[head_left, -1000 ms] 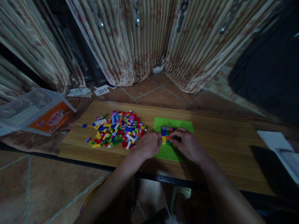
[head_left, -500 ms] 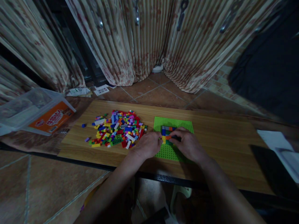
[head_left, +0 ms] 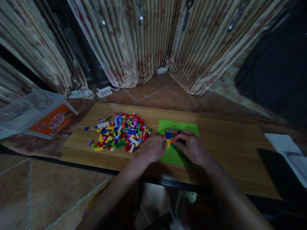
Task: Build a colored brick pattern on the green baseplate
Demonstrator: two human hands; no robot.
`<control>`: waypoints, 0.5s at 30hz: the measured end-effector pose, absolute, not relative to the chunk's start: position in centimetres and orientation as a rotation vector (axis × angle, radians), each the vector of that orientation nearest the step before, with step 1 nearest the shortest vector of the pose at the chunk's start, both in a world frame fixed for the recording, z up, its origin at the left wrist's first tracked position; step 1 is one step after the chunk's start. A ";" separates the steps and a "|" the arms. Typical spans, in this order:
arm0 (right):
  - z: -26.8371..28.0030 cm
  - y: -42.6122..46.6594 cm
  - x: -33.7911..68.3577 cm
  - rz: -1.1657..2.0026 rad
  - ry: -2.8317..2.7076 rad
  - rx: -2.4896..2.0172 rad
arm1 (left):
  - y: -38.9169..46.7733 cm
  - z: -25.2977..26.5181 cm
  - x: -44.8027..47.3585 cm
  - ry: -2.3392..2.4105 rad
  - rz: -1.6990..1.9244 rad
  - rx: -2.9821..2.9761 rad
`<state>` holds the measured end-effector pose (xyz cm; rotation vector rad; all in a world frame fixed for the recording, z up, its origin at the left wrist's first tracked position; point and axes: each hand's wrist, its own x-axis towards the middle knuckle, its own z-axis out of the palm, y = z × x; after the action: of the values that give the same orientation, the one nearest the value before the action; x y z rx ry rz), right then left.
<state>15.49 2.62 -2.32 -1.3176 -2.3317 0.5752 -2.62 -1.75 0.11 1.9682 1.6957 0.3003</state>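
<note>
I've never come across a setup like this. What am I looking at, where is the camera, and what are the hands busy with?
There is no machine: a person uses two bare hands, filmed by one head-worn camera looking forward and down. On the wood-grain tabletop lies a loose pile of toy bricks; to its right is a green studded baseplate bearing a patch of multicoloured bricks. The left hand is at the patch's left edge, and the right hand covers part of its right side; the fingers hide whether either grips a separate brick.
</note>
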 end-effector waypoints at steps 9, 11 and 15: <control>-2.0 2.5 15.4 0.586 -2.322 -1.304 | -1.7 -0.3 -2.7 1.690 0.326 1.993; -2.1 2.5 15.4 0.589 -2.319 -1.300 | -1.7 -0.3 -2.7 1.696 0.316 1.996; -2.2 2.6 15.5 0.588 -2.320 -1.283 | -1.8 -0.2 -2.6 1.695 0.326 2.004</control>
<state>15.48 2.56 -2.16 -1.2827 -2.3200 0.5876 -2.61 -1.76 -0.15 2.0042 1.6950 0.3263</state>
